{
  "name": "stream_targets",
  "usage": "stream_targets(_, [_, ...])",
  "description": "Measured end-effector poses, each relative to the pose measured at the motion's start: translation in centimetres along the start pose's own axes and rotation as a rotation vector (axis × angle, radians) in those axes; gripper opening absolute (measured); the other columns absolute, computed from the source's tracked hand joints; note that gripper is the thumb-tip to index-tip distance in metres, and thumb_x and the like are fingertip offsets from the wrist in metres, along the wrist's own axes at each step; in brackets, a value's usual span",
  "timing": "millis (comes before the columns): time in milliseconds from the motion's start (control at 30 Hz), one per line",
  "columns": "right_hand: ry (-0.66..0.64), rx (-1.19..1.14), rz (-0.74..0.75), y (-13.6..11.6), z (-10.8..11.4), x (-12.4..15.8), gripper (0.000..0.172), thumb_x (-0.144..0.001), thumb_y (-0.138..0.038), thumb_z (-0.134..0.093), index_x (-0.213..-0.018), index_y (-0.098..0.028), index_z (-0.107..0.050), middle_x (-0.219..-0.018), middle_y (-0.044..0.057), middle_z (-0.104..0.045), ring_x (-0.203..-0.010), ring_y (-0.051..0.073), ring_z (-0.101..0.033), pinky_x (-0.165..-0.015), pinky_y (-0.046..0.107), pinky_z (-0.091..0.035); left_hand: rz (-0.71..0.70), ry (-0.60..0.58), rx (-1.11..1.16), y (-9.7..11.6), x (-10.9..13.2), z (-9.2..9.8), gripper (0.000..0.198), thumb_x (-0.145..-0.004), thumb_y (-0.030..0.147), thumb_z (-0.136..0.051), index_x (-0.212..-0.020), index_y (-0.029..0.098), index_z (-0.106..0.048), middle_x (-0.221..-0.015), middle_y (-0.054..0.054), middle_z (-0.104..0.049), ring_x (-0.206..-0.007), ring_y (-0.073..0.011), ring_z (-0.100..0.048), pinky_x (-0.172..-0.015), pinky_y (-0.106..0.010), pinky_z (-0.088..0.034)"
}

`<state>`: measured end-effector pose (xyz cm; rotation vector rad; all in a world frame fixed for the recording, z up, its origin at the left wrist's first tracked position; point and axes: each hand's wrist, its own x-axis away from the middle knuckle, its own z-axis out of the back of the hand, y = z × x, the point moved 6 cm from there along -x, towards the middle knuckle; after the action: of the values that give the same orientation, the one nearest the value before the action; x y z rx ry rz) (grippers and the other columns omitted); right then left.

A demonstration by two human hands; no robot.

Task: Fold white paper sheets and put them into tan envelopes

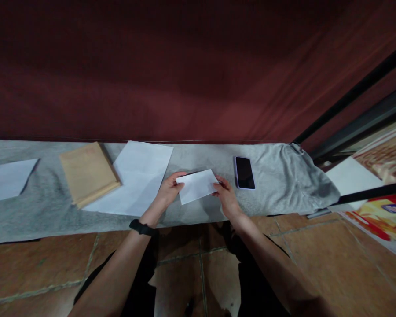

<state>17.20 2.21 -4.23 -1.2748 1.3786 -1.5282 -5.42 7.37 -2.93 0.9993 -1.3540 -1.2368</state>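
because the flat white paper rectangle (198,186) looks light and bendy, the left hand (169,190) and right hand (227,196) pinch its ends, good holding spots.

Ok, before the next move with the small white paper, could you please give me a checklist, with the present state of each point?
1. Left hand grips the small white paper: ok, thumb on top at its left end.
2. Right hand grips it too: ok, at the right end.
3. Underside of this paper free of marks: cannot tell, it faces away from the camera.
4. Phone apart from the hands: ok, it lies on the grey cloth, to the right.
5. Large white sheet uncovered: not ok, the brown packet lies partly over it.
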Motion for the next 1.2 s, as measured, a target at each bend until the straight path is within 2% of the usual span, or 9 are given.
stream_targets(100, [0.031, 0.089, 0.014, 0.0, 0.6, -0.5, 0.049, -0.078, -0.030, -0.063, -0.126, -0.022, -0.062, -0.084, 0.001, -0.071, -0.075, 0.021, -0.068, -0.060, 0.030, -0.054, -0.092, 0.031, -0.217, 0.1, -0.6, 0.5, 0.045, -0.075, 0.015, -0.063, -0.120, 0.019, -0.070, -0.083, 0.000, -0.069, -0.070, -0.0157, -0.063, -0.068, -0.029, -0.054])
stream_targets(167, [0.015, 0.246, 0.080, -0.4, 0.3, -0.4, 0.049, -0.081, -0.024, -0.058, -0.130, -0.021, -0.060, -0.081, 0.000, -0.069, -0.071, 0.020, -0.066, -0.063, 0.031, -0.054, -0.197, 0.093, -0.411, 0.6, -0.6, 0.5, 0.042, -0.077, 0.011, -0.061, -0.117, 0.021, -0.072, -0.094, -0.003, -0.070, -0.081, -0.0177, -0.066, -0.079, -0.033, -0.057])
stream_targets(267, [0.001, 0.589, 0.231, -1.4, -0.3, 0.3, 0.050, -0.087, -0.017, -0.052, -0.136, -0.020, -0.058, -0.097, 0.005, -0.072, -0.084, 0.022, -0.068, -0.081, 0.036, -0.056, -0.332, 0.135, -0.662, 1.4, -0.1, -0.2, 0.040, -0.080, 0.007, -0.057, -0.115, 0.021, -0.073, -0.115, -0.007, -0.067, -0.103, -0.0217, -0.066, -0.099, -0.038, -0.054])
stream_targets(467, [0.014, 1.167, 0.422, -2.9, -1.1, 1.8, 0.043, -0.092, -0.017, -0.054, -0.134, -0.014, -0.063, -0.123, 0.017, -0.066, -0.114, 0.031, -0.061, -0.102, 0.045, -0.050, -0.450, 0.164, -0.989, 2.4, 1.5, -1.8, 0.040, -0.088, 0.009, -0.050, -0.122, 0.017, -0.070, -0.134, -0.014, -0.062, -0.122, -0.0275, -0.062, -0.109, -0.045, -0.049])
stream_targets(533, [-0.011, 1.196, 0.497, -3.1, -1.8, 2.1, 0.041, -0.097, -0.023, -0.053, -0.136, -0.014, -0.062, -0.136, 0.018, -0.062, -0.124, 0.032, -0.056, -0.107, 0.048, -0.047, -0.475, 0.153, -1.081, 2.4, 2.2, -2.9, 0.039, -0.094, 0.015, -0.046, -0.127, 0.015, -0.067, -0.143, -0.016, -0.059, -0.132, -0.0294, -0.056, -0.114, -0.048, -0.045])
stream_targets(633, [-0.144, 1.123, 0.613, -2.8, -3.8, 2.6, 0.045, -0.106, -0.033, -0.040, -0.144, -0.014, -0.056, -0.154, 0.014, -0.050, -0.141, 0.027, -0.046, -0.116, 0.045, -0.041, -0.478, 0.034, -1.187, 1.5, 3.3, -5.2, 0.047, -0.100, 0.022, -0.038, -0.142, 0.010, -0.056, -0.155, -0.018, -0.050, -0.146, -0.0295, -0.044, -0.121, -0.049, -0.036])
stream_targets(767, [-0.312, 1.099, 0.624, -1.5, -6.4, 2.9, 0.053, -0.110, -0.036, -0.026, -0.154, -0.013, -0.045, -0.161, 0.011, -0.044, -0.152, 0.020, -0.035, -0.125, 0.041, -0.030, -0.454, -0.089, -1.316, -0.3, 4.2, -7.0, 0.056, -0.099, 0.020, -0.035, -0.152, 0.002, -0.042, -0.163, -0.022, -0.037, -0.155, -0.0288, -0.029, -0.127, -0.049, -0.023])
stream_targets(933, [-0.317, 1.234, 0.577, -0.7, -6.9, 2.8, 0.057, -0.110, -0.041, -0.028, -0.157, -0.010, -0.040, -0.164, 0.012, -0.037, -0.154, 0.024, -0.031, -0.127, 0.044, -0.023, -0.383, -0.027, -1.365, -1.0, 4.2, -5.9, 0.058, -0.100, 0.020, -0.029, -0.154, -0.002, -0.037, -0.165, -0.022, -0.031, -0.157, -0.0278, -0.022, -0.128, -0.047, -0.022])
stream_targets(1200, [-0.169, 1.362, 0.615, -0.5, -5.2, 2.3, 0.061, -0.108, -0.045, -0.035, -0.157, -0.008, -0.038, -0.165, 0.014, -0.033, -0.154, 0.030, -0.031, -0.126, 0.049, -0.022, -0.324, 0.066, -1.384, -1.0, 4.6, -3.9, 0.068, -0.104, 0.043, -0.033, -0.155, -0.002, -0.034, -0.165, -0.024, -0.029, -0.156, -0.0318, -0.025, -0.127, -0.047, -0.023])
